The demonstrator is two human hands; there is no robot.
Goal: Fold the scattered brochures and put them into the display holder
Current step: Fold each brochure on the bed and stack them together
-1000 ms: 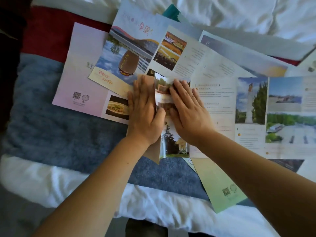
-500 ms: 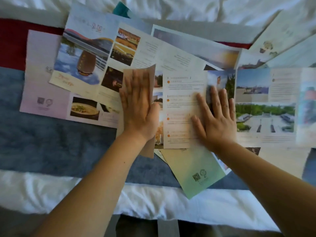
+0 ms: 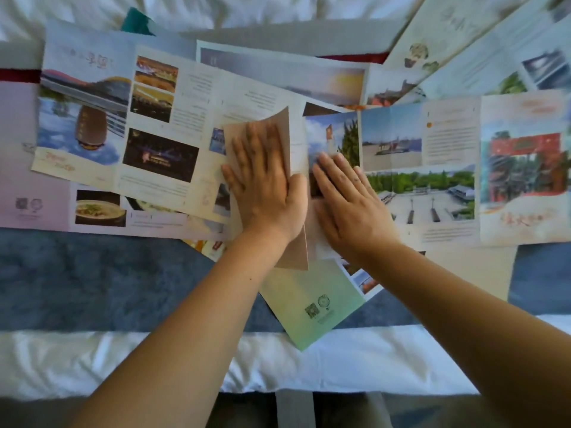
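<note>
Left hand (image 3: 265,193) and right hand (image 3: 349,205) lie flat, fingers straight, grasping nothing. Under the left fingers is the brown flap (image 3: 279,123) of a brochure (image 3: 420,193), whose photo pages spread beyond the right fingers.

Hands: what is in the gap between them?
In the head view, only a thin strip of the brochure separates the left hand and right hand: its brown flap's edge and a dark photo.

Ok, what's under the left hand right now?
The left hand lies flat on a brown folded panel, itself on top of the spread-out brochures. What is printed beneath the panel is covered.
</note>
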